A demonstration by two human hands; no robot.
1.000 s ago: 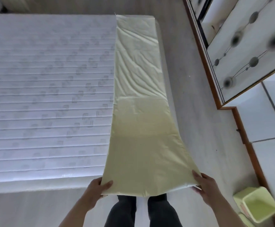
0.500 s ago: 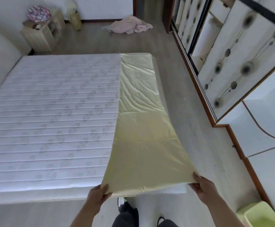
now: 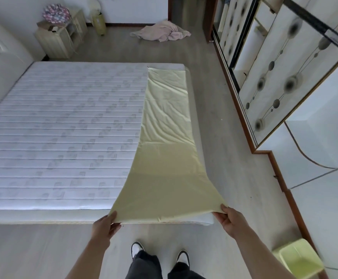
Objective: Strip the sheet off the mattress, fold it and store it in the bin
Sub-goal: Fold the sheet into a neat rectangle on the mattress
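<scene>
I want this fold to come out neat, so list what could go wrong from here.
1. The long pale yellow folded sheet is held only at its near corners by the left hand and right hand; a grip could slip and the layers may splay.
2. Its far end lies creased on the white quilted mattress, so wrinkles may get folded in.
3. The lime green plastic bin sits close behind the right arm; a step back might knock it.

Bedroom: mattress (image 3: 63,127), mirrored wardrobe (image 3: 275,67).
</scene>
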